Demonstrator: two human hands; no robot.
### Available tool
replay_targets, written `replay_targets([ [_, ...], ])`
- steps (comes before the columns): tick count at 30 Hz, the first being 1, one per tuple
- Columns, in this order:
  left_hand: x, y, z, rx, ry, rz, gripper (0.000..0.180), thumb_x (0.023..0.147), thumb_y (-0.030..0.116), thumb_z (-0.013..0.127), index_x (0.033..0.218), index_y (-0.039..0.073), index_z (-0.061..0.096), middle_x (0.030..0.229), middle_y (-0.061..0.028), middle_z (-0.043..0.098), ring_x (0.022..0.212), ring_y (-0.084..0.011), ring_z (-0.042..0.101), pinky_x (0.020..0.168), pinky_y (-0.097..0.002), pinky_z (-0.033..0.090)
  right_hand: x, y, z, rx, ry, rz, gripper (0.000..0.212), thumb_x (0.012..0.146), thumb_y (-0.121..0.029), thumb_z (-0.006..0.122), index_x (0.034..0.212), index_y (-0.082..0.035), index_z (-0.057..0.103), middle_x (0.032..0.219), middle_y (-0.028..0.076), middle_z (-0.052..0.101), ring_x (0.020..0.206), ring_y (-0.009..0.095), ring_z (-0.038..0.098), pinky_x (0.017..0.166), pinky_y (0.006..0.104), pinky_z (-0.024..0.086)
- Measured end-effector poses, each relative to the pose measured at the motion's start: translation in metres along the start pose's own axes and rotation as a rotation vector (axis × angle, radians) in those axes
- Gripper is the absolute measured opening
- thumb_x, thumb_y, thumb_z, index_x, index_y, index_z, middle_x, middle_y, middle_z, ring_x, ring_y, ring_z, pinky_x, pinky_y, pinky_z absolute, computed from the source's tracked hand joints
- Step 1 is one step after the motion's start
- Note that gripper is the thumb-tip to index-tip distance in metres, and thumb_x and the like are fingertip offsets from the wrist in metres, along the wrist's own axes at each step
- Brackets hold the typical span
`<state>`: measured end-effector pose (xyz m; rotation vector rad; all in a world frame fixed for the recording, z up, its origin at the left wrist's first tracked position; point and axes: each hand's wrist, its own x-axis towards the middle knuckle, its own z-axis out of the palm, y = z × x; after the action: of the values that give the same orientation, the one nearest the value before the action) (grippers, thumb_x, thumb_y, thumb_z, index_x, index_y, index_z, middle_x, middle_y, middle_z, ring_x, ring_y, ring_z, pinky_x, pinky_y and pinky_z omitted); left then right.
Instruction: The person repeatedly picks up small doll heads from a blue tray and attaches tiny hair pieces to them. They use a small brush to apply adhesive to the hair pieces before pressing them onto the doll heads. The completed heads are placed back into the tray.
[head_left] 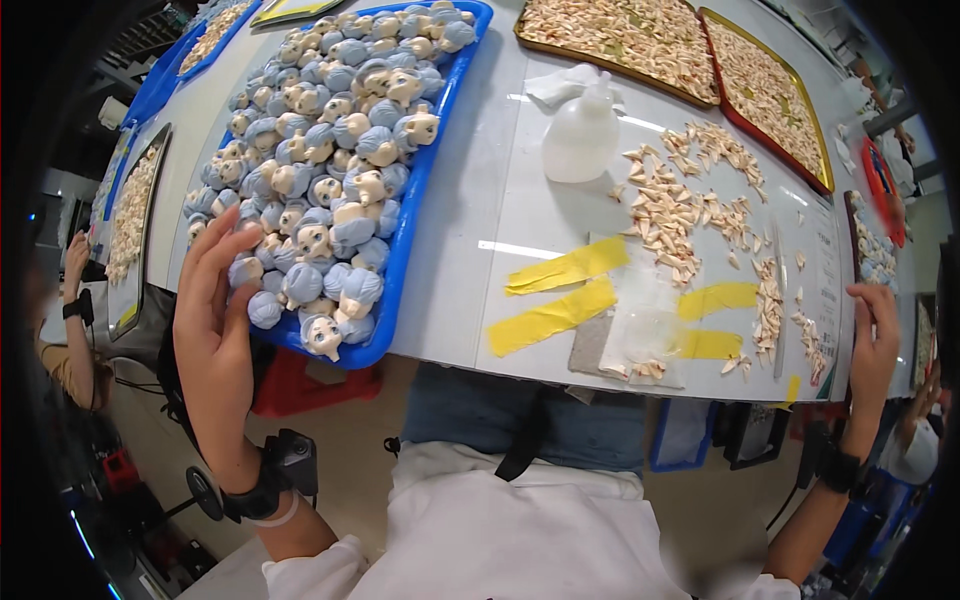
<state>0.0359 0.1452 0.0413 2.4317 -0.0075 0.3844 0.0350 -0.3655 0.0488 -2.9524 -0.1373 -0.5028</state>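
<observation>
My left hand (215, 320) is at the near left side of a blue tray (408, 255). Its fingers are apart, the tips over the tray's edge beside the nearest doll heads (312, 240); whether they press on the rim is hidden. Pale blue hair and painted eyes mark these heads, which fill the tray in a heap. At the table's right edge my right hand (872, 345) has its fingers stretched out and holds nothing I can see. Closest to it lie small pointed peach-coloured pieces (808, 345), scattered on the white table (470, 220).
A translucent squeeze bottle (580, 135) stands mid-table by a loose pile of peach pieces (660, 215). Yellow tape strips (553, 316) flank a clear sheet (645, 335) at the front. Two trays (765, 90) (610, 40) of pieces sit at the back. Other people work on both sides.
</observation>
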Motion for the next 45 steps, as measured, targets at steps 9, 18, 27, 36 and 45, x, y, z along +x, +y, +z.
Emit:
replay_targets([
  [9, 0.017, -0.015, 0.004, 0.109, 0.212, -0.012, 0.016, 0.085, 0.006, 0.054, 0.1, -0.001, 0.058, 0.102, -0.0114, 0.061, 0.09, -0.0159, 0.058, 0.077, -0.0259, 0.047, -0.013, -0.002, -0.005, 0.384, -0.034, 0.292, 0.006, 0.087, -0.004, 0.051, 0.089, 0.001, 0.054, 0.089, 0.002, 0.052, 0.078, 0.007, 0.048, 0.072, 0.0201, 0.039],
  [18, -0.008, 0.018, 0.013, -0.655, 0.229, -0.06, 0.042, 0.077, 0.028, 0.067, 0.105, 0.0, 0.053, 0.1, -0.0098, 0.057, 0.083, -0.012, 0.054, 0.067, -0.021, 0.045, -0.015, -0.023, -0.014, 0.582, 0.087, 0.377, 0.01, 0.081, 0.002, 0.057, 0.091, 0.002, 0.057, 0.093, 0.004, 0.056, 0.086, 0.01, 0.054, 0.079, 0.0206, 0.041],
  [27, -0.044, 0.046, 0.058, -1.147, -0.114, -0.113, 0.053, 0.07, 0.027, 0.074, 0.106, 0.0, 0.045, 0.099, -0.0158, 0.053, 0.082, -0.0159, 0.053, 0.066, -0.0209, 0.042, 0.016, -0.134, 0.005, 0.834, 0.044, 0.208, 0.014, 0.074, 0.009, 0.06, 0.086, 0.003, 0.057, 0.085, 0.006, 0.059, 0.079, 0.01, 0.056, 0.075, 0.0198, 0.043],
  [36, -0.058, 0.065, 0.08, -1.35, -0.312, -0.187, 0.037, 0.079, 0.024, 0.066, 0.1, 0.002, 0.044, 0.095, -0.0125, 0.048, 0.069, -0.021, 0.06, 0.046, -0.0228, 0.047, 0.028, -0.152, 0.011, 0.938, -0.284, 0.115, 0.014, 0.07, 0.004, 0.062, 0.082, 0.002, 0.057, 0.083, 0.006, 0.054, 0.08, 0.013, 0.051, 0.074, 0.0228, 0.038],
  [45, -0.06, 0.063, 0.092, -1.17, -0.318, -0.033, 0.044, 0.072, 0.03, 0.072, 0.097, 0.003, 0.048, 0.091, -0.0134, 0.049, 0.06, -0.0138, 0.054, 0.043, -0.0181, 0.04, 0.029, -0.175, 0.023, 0.457, -0.216, -0.202, 0.017, 0.053, 0.006, 0.064, 0.067, 0.0, 0.057, 0.074, 0.004, 0.047, 0.071, 0.016, 0.045, 0.065, 0.0249, 0.035],
])
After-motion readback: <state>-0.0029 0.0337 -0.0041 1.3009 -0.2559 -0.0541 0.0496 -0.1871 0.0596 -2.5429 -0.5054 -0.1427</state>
